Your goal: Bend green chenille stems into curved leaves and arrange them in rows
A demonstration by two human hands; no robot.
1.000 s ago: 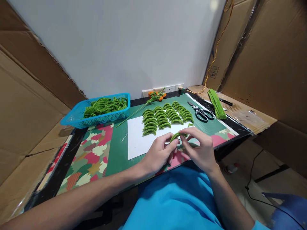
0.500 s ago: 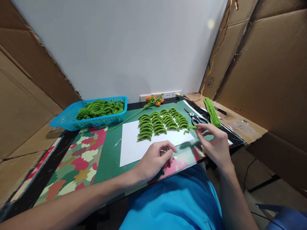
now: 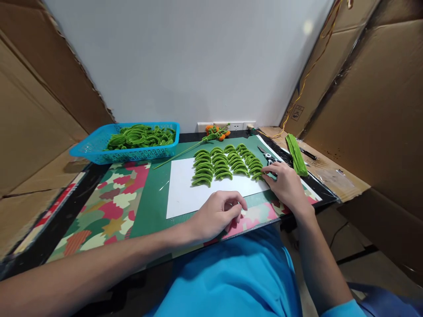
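My right hand (image 3: 287, 182) pinches a small curved green chenille piece (image 3: 257, 176) between thumb and fingertips, at the near end of the rightmost row; part of it is hidden by the fingers. Several rows of such curved fuzzy green pieces (image 3: 221, 164) lie on a white sheet of paper (image 3: 181, 193). My left hand (image 3: 220, 212) rests at the table's front edge, by the sheet's lower side. Its fingers are loosely curled in, with nothing seen in them. Just beyond my right hand lie scissors (image 3: 269, 156) with dark handles.
At the back left stands a blue plastic basket (image 3: 145, 157) of green chenille pieces. Orange flowers on a green stem (image 3: 216, 133) lie near the wall sockets (image 3: 236, 127). On the right are a bundle of green chenille stems (image 3: 296, 154) and a black pen-like tool (image 3: 308, 153). Cardboard walls flank the table.
My right hand has moved left and down onto the paper, bringing the green piece to the end of the rightmost row. My left hand stays put. The view has shifted slightly.
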